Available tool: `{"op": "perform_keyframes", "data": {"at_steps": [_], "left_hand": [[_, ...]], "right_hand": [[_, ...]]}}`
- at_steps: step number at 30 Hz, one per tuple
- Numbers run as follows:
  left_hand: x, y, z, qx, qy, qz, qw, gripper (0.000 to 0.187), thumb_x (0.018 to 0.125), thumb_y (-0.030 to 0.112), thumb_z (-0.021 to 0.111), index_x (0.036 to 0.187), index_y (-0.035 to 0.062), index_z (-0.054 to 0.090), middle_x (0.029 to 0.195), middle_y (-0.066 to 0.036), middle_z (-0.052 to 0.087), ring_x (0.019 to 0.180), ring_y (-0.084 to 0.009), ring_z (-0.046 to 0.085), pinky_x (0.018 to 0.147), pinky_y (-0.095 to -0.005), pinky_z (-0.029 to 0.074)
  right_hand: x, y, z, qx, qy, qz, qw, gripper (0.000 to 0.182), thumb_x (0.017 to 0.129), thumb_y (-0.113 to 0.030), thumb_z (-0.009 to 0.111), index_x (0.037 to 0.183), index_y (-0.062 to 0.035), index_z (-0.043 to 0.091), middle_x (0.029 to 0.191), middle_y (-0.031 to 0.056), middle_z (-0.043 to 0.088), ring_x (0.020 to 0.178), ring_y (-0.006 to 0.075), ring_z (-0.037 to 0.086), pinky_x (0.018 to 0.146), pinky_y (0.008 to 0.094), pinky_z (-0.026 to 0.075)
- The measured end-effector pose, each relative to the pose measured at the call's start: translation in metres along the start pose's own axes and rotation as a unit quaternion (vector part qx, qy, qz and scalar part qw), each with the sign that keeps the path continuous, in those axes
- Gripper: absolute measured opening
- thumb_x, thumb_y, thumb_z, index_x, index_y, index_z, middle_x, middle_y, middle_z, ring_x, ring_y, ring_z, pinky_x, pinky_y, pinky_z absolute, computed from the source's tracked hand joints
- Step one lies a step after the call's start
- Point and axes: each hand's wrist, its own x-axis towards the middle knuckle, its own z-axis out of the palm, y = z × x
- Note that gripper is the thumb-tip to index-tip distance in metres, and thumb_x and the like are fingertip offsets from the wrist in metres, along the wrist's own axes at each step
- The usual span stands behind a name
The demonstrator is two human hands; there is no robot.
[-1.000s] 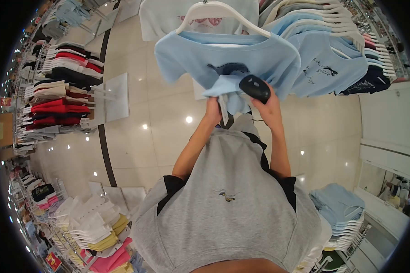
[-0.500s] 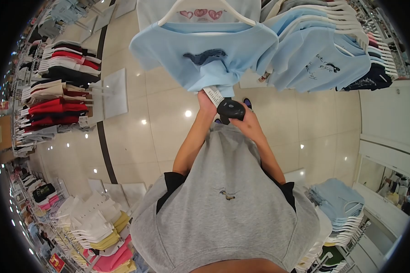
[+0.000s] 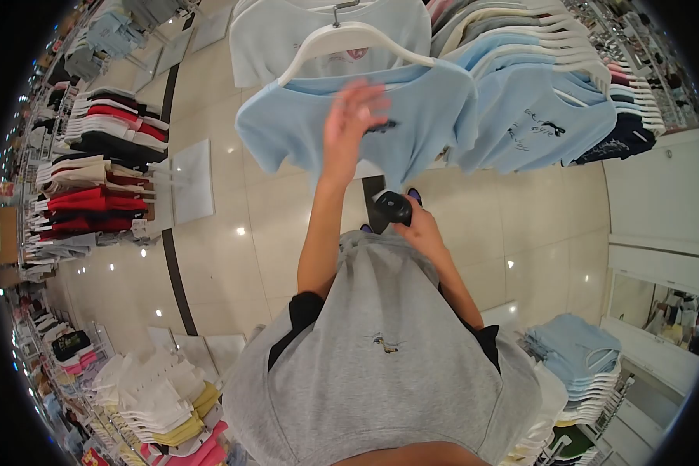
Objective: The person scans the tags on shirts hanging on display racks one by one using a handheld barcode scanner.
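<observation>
My left hand (image 3: 352, 116) is raised in front of a light blue T-shirt (image 3: 303, 116), slightly blurred, with its fingers apart and nothing in them. The T-shirt hangs by a white hanger (image 3: 353, 39), and my hand covers part of its dark chest print. Lower down, my right hand (image 3: 419, 227) is closed around a black handheld barcode scanner (image 3: 394, 207), just below the shirt's hem. No price tag shows on the shirt from here.
A white T-shirt (image 3: 248, 46) hangs behind the blue one. More light blue shirts (image 3: 520, 109) crowd the rack at right. Folded and hung clothes (image 3: 101, 171) line the left side, and a stack of blue garments (image 3: 571, 342) is at lower right. White cabinets (image 3: 660, 186) stand at far right.
My left hand has let go of the white tag and the bunched shirt hem and moved up across the shirt. The shirt hangs down again. The scanner is slightly lower, still in my right hand.
</observation>
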Motion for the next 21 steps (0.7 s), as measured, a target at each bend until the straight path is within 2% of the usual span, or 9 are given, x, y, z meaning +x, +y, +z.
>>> {"op": "perform_keyframes", "data": {"at_steps": [1, 5, 7, 8, 12, 14, 15, 19, 21], "left_hand": [[0.02, 0.013, 0.015, -0.108, 0.008, 0.051, 0.993, 0.045, 0.096, 0.035, 0.053, 0.131, 0.0069, 0.049, 0.129, -0.011, 0.057, 0.114, -0.0302, 0.057, 0.091, -0.044, 0.046], [0.089, 0.034, 0.043, -0.209, 0.031, 0.118, 0.97, 0.04, 0.099, 0.04, 0.046, 0.123, 0.0096, 0.055, 0.114, -0.006, 0.064, 0.105, -0.0298, 0.059, 0.085, -0.0459, 0.046], [0.106, 0.037, 0.053, -0.413, -0.286, 0.145, 0.852, 0.035, 0.1, 0.041, 0.044, 0.111, 0.0102, 0.058, 0.098, -0.004, 0.064, 0.093, -0.0255, 0.059, 0.078, -0.0448, 0.045], [0.106, 0.031, 0.066, -0.342, -0.279, 0.142, 0.886, 0.035, 0.099, 0.043, 0.046, 0.101, 0.0109, 0.059, 0.079, -0.003, 0.061, 0.074, -0.0199, 0.057, 0.07, -0.0409, 0.045], [0.091, -0.022, 0.141, -0.135, -0.287, -0.024, 0.948, 0.027, 0.097, 0.031, 0.055, 0.096, 0.0053, 0.06, 0.064, -0.002, 0.055, 0.058, -0.0133, 0.053, 0.064, -0.0298, 0.047], [0.088, -0.082, 0.177, -0.088, -0.314, -0.17, 0.93, 0.023, 0.095, 0.027, 0.059, 0.093, 0.0038, 0.061, 0.066, 0.0, 0.055, 0.063, -0.0097, 0.053, 0.066, -0.025, 0.045], [0.081, -0.112, 0.194, -0.046, -0.32, -0.196, 0.926, 0.022, 0.094, 0.027, 0.059, 0.092, 0.0044, 0.062, 0.066, 0.001, 0.054, 0.065, -0.0088, 0.053, 0.066, -0.0241, 0.043], [0.062, -0.182, 0.253, 0.015, -0.374, -0.279, 0.884, 0.021, 0.093, 0.026, 0.06, 0.087, 0.0053, 0.063, 0.069, 0.001, 0.056, 0.068, -0.0067, 0.05, 0.065, -0.0229, 0.039], [0.066, -0.193, 0.288, -0.007, -0.415, -0.261, 0.872, 0.022, 0.093, 0.025, 0.059, 0.085, 0.0054, 0.064, 0.071, 0.001, 0.057, 0.067, -0.0064, 0.049, 0.064, -0.0233, 0.038]], "right_hand": [[-0.002, 0.0, 0.001, 0.002, -0.002, 0.0, 1.0, 0.06, 0.074, -0.017, 0.071, 0.128, -0.0028, 0.047, 0.093, 0.0235, 0.066, 0.087, 0.0412, 0.064, 0.075, 0.0437, 0.05], [-0.009, 0.009, 0.005, -0.012, 0.007, -0.005, 1.0, 0.063, 0.074, -0.017, 0.072, 0.129, -0.0026, 0.046, 0.094, 0.0235, 0.066, 0.088, 0.0416, 0.064, 0.076, 0.0443, 0.05], [-0.014, 0.01, 0.006, -0.009, 0.019, -0.014, 1.0, 0.064, 0.074, -0.017, 0.073, 0.13, -0.0025, 0.045, 0.095, 0.0237, 0.065, 0.088, 0.0418, 0.063, 0.076, 0.0448, 0.05], [-0.016, 0.013, 0.004, -0.021, 0.023, -0.02, 0.999, 0.065, 0.074, -0.017, 0.073, 0.13, -0.0025, 0.044, 0.095, 0.024, 0.065, 0.088, 0.0421, 0.063, 0.076, 0.0453, 0.05], [-0.024, 0.021, -0.005, -0.016, 0.048, -0.002, 0.999, 0.064, 0.074, -0.017, 0.073, 0.129, -0.0027, 0.044, 0.093, 0.0245, 0.065, 0.087, 0.0426, 0.063, 0.075, 0.0464, 0.05], [-0.029, 0.022, -0.013, -0.042, 0.053, 0.037, 0.997, 0.064, 0.073, -0.016, 0.072, 0.129, -0.0034, 0.044, 0.091, 0.025, 0.065, 0.086, 0.0432, 0.063, 0.074, 0.0476, 0.049], [-0.032, 0.022, -0.016, -0.044, 0.069, 0.042, 0.996, 0.064, 0.073, -0.016, 0.072, 0.129, -0.0034, 0.044, 0.091, 0.025, 0.065, 0.086, 0.0432, 0.063, 0.074, 0.0476, 0.049], [-0.044, 0.035, -0.029, -0.018, 0.106, 0.102, 0.989, 0.063, 0.074, -0.016, 0.071, 0.131, -0.0062, 0.045, 0.101, 0.0244, 0.065, 0.097, 0.0422, 0.062, 0.081, 0.0451, 0.049], [-0.052, 0.043, -0.032, -0.004, 0.135, 0.142, 0.981, 0.064, 0.074, -0.015, 0.071, 0.131, -0.0067, 0.045, 0.104, 0.0244, 0.064, 0.098, 0.0422, 0.061, 0.083, 0.0441, 0.049]]}}
